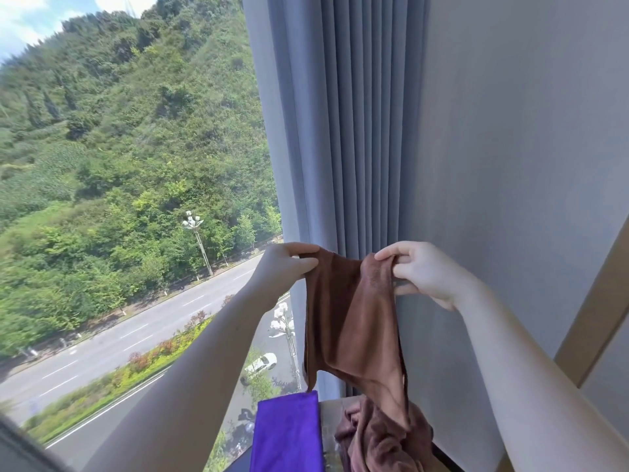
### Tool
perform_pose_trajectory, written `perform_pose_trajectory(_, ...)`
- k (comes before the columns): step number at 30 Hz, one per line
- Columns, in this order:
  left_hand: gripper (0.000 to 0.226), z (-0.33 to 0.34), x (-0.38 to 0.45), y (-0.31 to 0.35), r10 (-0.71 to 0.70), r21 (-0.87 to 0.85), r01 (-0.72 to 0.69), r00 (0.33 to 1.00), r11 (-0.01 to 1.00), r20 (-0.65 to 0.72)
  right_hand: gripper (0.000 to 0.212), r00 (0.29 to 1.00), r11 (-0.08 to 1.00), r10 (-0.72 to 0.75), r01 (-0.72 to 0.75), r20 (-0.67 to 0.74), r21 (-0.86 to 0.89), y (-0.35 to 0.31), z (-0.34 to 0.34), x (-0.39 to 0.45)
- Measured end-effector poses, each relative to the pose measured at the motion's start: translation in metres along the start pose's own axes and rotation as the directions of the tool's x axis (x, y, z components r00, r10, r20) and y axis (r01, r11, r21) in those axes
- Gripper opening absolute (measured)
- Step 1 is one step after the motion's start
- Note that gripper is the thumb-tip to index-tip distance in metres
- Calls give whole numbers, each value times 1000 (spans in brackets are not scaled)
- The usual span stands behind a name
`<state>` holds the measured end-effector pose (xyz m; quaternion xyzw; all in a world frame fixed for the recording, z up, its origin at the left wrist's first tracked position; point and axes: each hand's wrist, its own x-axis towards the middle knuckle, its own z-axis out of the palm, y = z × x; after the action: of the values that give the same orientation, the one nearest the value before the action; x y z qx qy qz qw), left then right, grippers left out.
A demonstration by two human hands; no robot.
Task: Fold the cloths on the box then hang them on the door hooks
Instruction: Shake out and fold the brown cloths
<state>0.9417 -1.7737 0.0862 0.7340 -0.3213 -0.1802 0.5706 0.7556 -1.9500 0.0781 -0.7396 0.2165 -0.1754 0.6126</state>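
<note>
A brown cloth [354,321] hangs in the air in front of the curtain. My left hand [286,267] pinches its upper left corner and my right hand [418,270] pinches its upper right corner. The cloth sags between them and its lower end trails down to a crumpled dusky-brown cloth [381,437] lying on the box [328,424]. A purple cloth [289,434] lies flat and folded on the box's left part. No door hooks are in view.
A grey-blue pleated curtain [343,131] hangs straight ahead, with a large window [136,199] to its left over a road and green hillside. A grey wall [527,148] and a tan frame edge [595,301] are on the right.
</note>
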Motion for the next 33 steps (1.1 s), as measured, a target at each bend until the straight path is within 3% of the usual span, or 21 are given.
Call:
perform_pose_trajectory(5,27,8,-8,5,43,76,-46,998,996,34,30,996,995,-76,73,-42,-67,4,7,0)
perform_pose_trajectory(11,14,21,-17,13,73,110,-88,988,990,134,4,977,943,-179,137,-117,-304,-5,20,-1)
perform_pose_trajectory(16,15,26,-27,23,132,157,-173,962,972,239,9,966,930,-227,178,-123,-321,-10,29,-2)
perform_pose_trajectory(23,21,31,-30,29,230,273,-293,943,916,241,11,945,917,-290,229,-150,-327,-12,31,-3)
perform_pose_trajectory(27,18,25,-25,27,246,288,-319,933,903,262,3,977,930,-213,194,-27,-312,-13,24,-4)
perform_pose_trajectory(30,17,22,-22,28,242,328,-328,930,886,277,11,986,906,-103,149,133,-397,-17,23,-7)
perform_pose_trajectory(33,14,21,-20,29,212,346,-305,936,887,283,11,984,877,-41,120,175,-466,-25,24,-7)
